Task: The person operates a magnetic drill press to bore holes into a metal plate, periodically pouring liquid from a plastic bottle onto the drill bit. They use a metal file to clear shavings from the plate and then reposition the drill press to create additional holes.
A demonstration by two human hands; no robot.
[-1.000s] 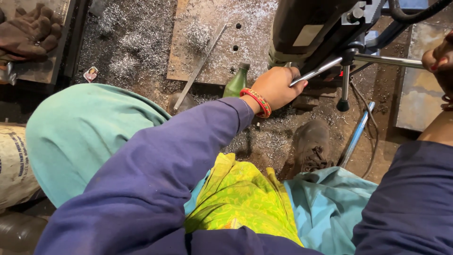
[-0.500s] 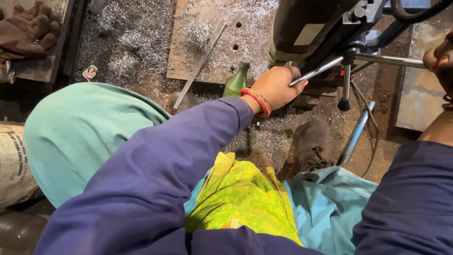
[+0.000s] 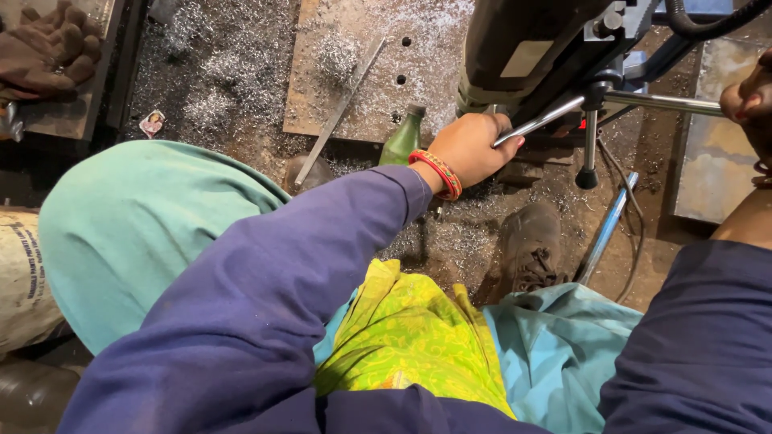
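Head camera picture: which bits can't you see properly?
- Right hand: cut off by the picture's right edge, so its grip can't be told.
- Green glass bottle: its lower part is hidden behind the left hand and blue sleeve.
- Drill bit: hidden under the dark drill machine head.

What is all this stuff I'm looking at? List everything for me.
drill machine: one, dark, top right
feed handle: one, silver rod, under the machine
steel plate: one, rusty with holes, top centre
metal shavings: scattered, silvery, across floor and plate
flat bar: one, grey, lying across the plate's edge
bottle: one, green, beside the wrist
work gloves: brown, top left
shoe: one, dusty brown, centre right
left hand: bangle at the wrist, gripping the feed handle
right hand: right edge, at another handle rod
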